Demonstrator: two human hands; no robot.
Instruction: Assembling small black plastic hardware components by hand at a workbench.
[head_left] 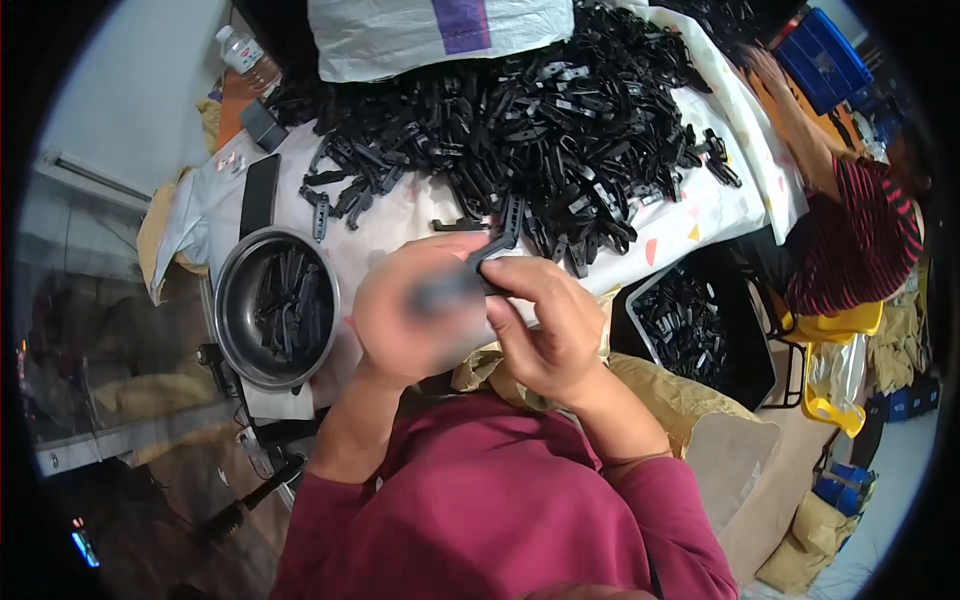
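Observation:
My right hand (550, 325) is closed, thumb and forefinger pinching a long black plastic part (509, 226) just above the table's near edge. Close against it is my left hand (400, 335), its palm and fingers lost in a round blur. Something dark shows inside that blur, but I cannot make out its shape or how the fingers lie. Beyond both hands spreads a large heap of similar black plastic parts (530, 130). To the left of my left hand, a round metal bowl (228, 345) holds several slim black parts (290, 300).
A white sack (400, 40) lies on the heap's far side. At left are a dark phone-like slab (260, 190), a small dark box (262, 126) and a plastic bottle (247, 60). A black crate (750, 370) of small parts stands right. Another person (850, 220) reaches toward the table's far right.

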